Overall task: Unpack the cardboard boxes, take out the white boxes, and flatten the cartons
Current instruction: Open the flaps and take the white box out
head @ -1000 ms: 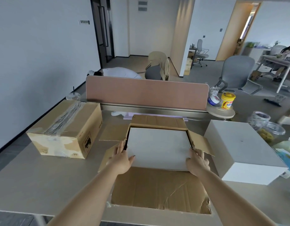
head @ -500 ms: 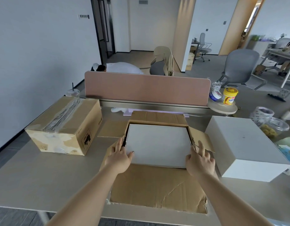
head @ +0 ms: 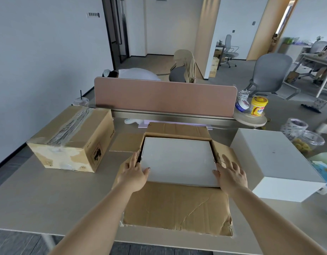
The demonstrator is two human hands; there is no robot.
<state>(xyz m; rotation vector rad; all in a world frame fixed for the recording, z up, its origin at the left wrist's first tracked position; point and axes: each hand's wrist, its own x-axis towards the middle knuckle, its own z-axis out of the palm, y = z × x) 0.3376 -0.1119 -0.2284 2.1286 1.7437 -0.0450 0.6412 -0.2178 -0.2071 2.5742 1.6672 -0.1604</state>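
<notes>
white box (head: 177, 161) in open carton (head: 177, 205) | left hand (head: 135, 174) flat, fingers at side gap, thumb on top | right hand (head: 230, 176) spread, holding nothing | risk — snug fit, carton may lift too

Little could be read. Left of and nearer than the pink divider (head: 164, 98), the sealed carton (head: 72, 140) carried a small sideways brand word near the top edge of its side face. Lower on that face was a black printed handling mark. Both were too small to make out. At the divider's right end, the yellow tub (head: 258, 107) bore a label with blue characters, which were illegible.
</notes>
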